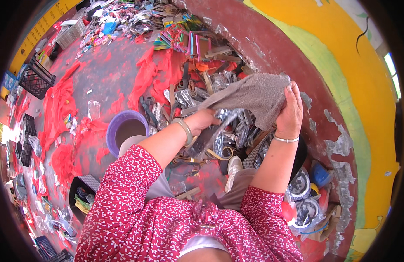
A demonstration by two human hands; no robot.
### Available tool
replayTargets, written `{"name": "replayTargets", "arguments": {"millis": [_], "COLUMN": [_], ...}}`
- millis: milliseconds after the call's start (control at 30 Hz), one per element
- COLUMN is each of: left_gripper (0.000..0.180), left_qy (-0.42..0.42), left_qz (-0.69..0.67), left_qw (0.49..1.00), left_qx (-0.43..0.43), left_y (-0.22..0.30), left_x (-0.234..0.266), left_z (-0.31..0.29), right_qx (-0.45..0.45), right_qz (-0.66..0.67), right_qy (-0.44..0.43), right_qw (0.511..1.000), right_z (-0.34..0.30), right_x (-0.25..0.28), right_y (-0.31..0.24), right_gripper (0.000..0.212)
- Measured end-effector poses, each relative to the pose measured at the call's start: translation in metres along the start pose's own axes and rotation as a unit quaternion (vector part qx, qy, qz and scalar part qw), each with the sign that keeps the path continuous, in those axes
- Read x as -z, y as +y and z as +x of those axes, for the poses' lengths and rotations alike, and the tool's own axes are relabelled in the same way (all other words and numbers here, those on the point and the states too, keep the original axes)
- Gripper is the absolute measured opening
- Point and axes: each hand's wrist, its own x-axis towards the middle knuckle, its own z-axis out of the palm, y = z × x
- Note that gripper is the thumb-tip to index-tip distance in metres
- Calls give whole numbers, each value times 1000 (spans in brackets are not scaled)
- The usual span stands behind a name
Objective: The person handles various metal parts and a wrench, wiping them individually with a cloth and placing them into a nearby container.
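A grey-brown, rectangular cloth of rough, looped fabric (250, 97) hangs in the air in front of the person, above a mixed heap of dark straps and clear plastic-wrapped pieces (242, 132). Its nap looks coarse and matted; it stretches slantwise, broad and draped toward the right, narrowing to a tapered end on the left, with its lower edge hanging in soft folds

The right hand (290, 112) stands upright at the cloth's right end, fingers nearly straight and close together, grasping the edge near the fingertips; a thin silver bangle (286, 139) circles that wrist. The left hand (202, 121) is lower, just below the cloth's narrow end, its fingers bent inward around the upper end of a dark, flat strip (202, 143) that slants down over the heap. Whether those fingers also touch the cloth I cannot tell. A wide, pale metal bracelet (184, 131) sits on the left wrist

Left of the heap stands a round purple plastic bucket (111, 136) with murky liquid inside, beside torn red sheeting (145, 76) on the floor; a chipped maroon wall base (307, 65) curves past on the right
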Motion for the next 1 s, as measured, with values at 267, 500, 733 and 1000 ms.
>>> {"name": "replayTargets", "arguments": {"millis": [267,500,733,1000], "left_gripper": [26,27,31,36], "left_qy": [-57,30,24,-4], "left_qz": [85,65,-167,-229], "left_qw": [990,969,938,906], "left_qx": [-102,-235,-303,-356], "left_y": [-48,-61,-2,21], "left_x": [-22,-39,-23,-24], "left_z": [23,44,31,0], "right_qx": [12,-28,23,-48], "right_qz": [-162,83,19,-430], "right_qy": [-78,-17,90,54], "right_qw": [984,996,995,900], "right_z": [0,-6,17,17], "right_x": [-34,-63,14,31], "right_y": [29,30,33,56], "right_gripper": [6,13,25,32]}}
